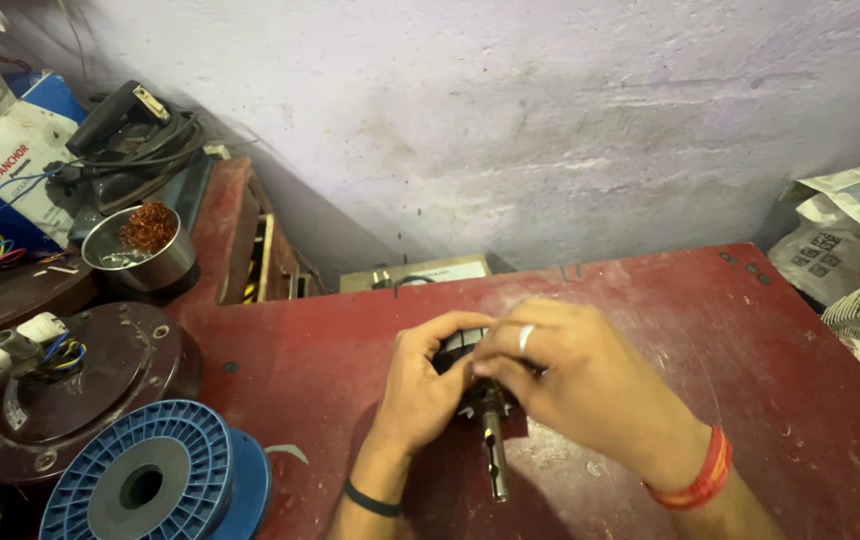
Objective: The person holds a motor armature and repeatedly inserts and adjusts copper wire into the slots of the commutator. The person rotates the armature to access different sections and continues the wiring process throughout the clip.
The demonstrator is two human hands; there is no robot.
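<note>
The motor rotor (491, 420), a small dark armature with a steel shaft pointing toward the bottom of the frame, sits just below the middle of the picture over the red table (730, 400), held between both hands. The left hand (428, 385) is clamped on its left side, thumb on top and fingers curled under, and the right hand (570, 375), which wears a ring and a red thread at the wrist, is closed over the top and right of the body, fingertips pinched together at the upper end where the two hands meet. Most of the body is hidden by the fingers; only the toothed lower edge and the shaft (496, 460) show, so what the fingertips are pinching cannot be made out. To judge by the grip, the step in hand is fine fingertip work at the rotor's upper end, with the left hand steadying and the right doing the detail. The next move would seem to call for a firm hold by the left hand while the right works lightly, so that the piece does not turn. At lower left lie a blue wire spool (150, 480) and a round brown motor housing (90, 385); a steel bowl (140, 250) of copper wire stands at upper left.
</note>
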